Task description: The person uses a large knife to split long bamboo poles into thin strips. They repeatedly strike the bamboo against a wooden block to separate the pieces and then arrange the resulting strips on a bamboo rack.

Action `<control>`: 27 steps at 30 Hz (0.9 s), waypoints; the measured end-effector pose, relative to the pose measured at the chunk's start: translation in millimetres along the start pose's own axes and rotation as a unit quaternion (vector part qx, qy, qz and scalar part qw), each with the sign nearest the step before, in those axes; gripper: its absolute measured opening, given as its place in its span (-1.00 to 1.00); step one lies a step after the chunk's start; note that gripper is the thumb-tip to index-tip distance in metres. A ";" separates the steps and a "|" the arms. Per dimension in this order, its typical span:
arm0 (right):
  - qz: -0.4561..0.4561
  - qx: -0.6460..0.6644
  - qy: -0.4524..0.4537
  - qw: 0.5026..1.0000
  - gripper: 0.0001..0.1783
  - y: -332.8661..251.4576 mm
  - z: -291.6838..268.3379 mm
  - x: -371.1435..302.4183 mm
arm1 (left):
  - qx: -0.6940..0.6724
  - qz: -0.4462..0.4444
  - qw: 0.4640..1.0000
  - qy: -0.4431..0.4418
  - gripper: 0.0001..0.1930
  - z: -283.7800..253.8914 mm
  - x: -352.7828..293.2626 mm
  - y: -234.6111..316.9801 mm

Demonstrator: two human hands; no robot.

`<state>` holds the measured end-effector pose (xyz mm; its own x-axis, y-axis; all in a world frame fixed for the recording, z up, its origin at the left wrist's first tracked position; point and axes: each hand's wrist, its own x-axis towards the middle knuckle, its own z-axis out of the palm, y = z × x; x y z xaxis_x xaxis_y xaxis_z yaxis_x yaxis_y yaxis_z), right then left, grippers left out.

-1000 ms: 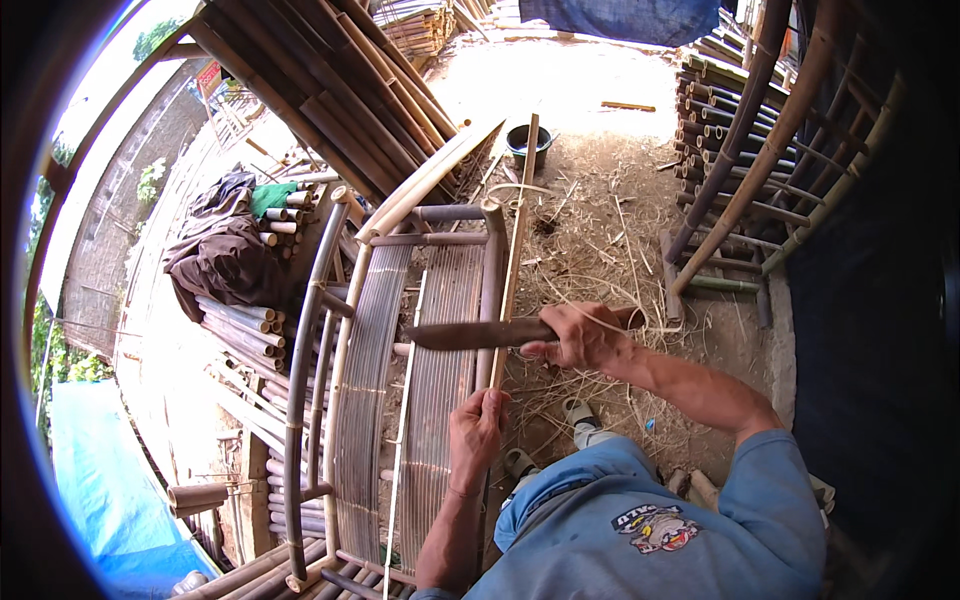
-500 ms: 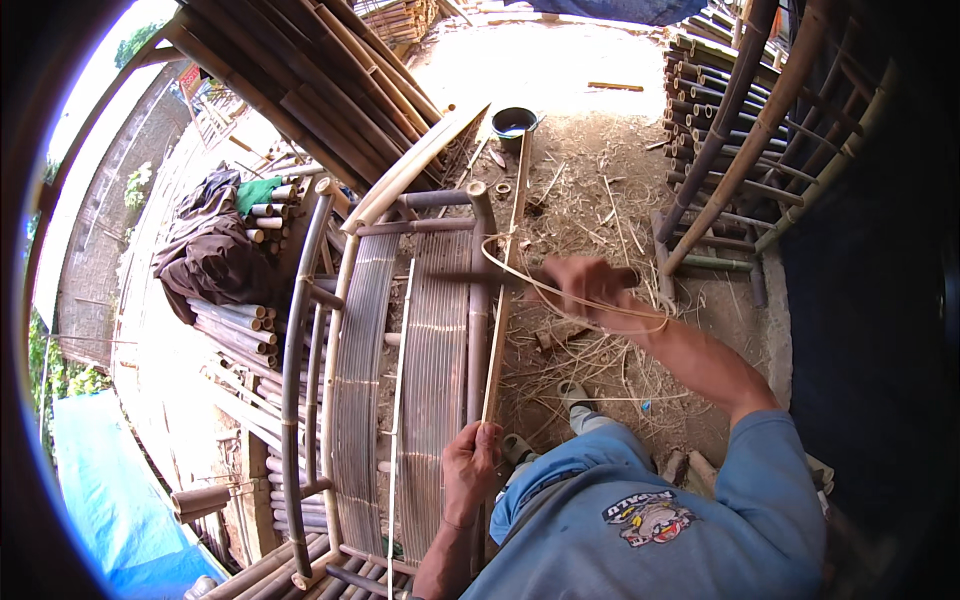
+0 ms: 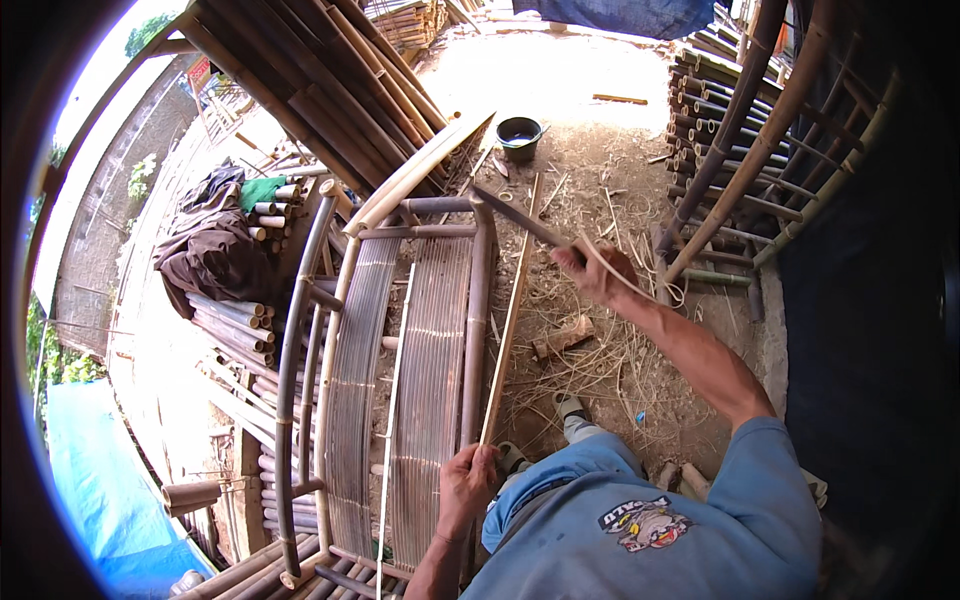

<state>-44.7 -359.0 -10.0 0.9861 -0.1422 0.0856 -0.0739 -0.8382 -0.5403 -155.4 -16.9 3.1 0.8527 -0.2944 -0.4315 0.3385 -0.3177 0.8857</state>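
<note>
My right hand [image 3: 597,272] is closed round the handle of a long dark-bladed knife [image 3: 515,215], whose blade points up and left. A thin pale bamboo shaving [image 3: 610,262] curls beside this hand and wrist. At the bottom centre, my left hand [image 3: 468,482] grips the near end of a long split bamboo strip [image 3: 512,340]. The strip slants away along the right side of a bamboo bench [image 3: 478,330] with slatted panels. In the picture the blade crosses the strip's far part; whether they touch, I cannot tell.
A black bucket [image 3: 519,150] stands on the ground ahead. Shavings [image 3: 600,370] and a short bamboo piece [image 3: 563,338] litter the floor. Stacked poles [image 3: 700,130] and a bamboo frame [image 3: 740,150] are at right. Dark cloth [image 3: 215,250] covers poles at left; a narrow strip [image 3: 397,340] lies over the bench.
The knife has swung from lying level across the bench's side to pointing up and left, and the shaving's loop has drawn rightward. The strip's far end has dropped away from the bucket.
</note>
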 end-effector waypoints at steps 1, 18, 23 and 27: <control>-0.003 0.012 -0.017 1.000 -0.26 -5.0 2.8 -12.0 | 0.010 0.000 1.000 0.002 -0.69 -2.4 0.9 -0.7; -0.055 -0.076 0.118 0.989 -0.26 65.2 -0.4 -7.0 | 0.205 0.102 0.972 0.043 -0.83 -0.4 -37.4 4.9; 0.155 -0.052 0.086 0.983 -0.19 109.4 -54.7 9.1 | 0.195 0.053 0.979 0.031 -0.84 -18.7 -71.9 -0.8; 0.093 -0.025 0.203 0.974 -0.21 120.7 -69.3 8.9 | -0.002 -0.061 0.998 -0.020 -0.67 -31.6 -64.0 -8.5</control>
<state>-55.2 -497.9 -16.4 0.8160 -0.4818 0.3192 -0.2633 -0.8016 -0.5368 -200.2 33.1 28.6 0.7883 -0.2901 -0.5427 0.4406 -0.3495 0.8268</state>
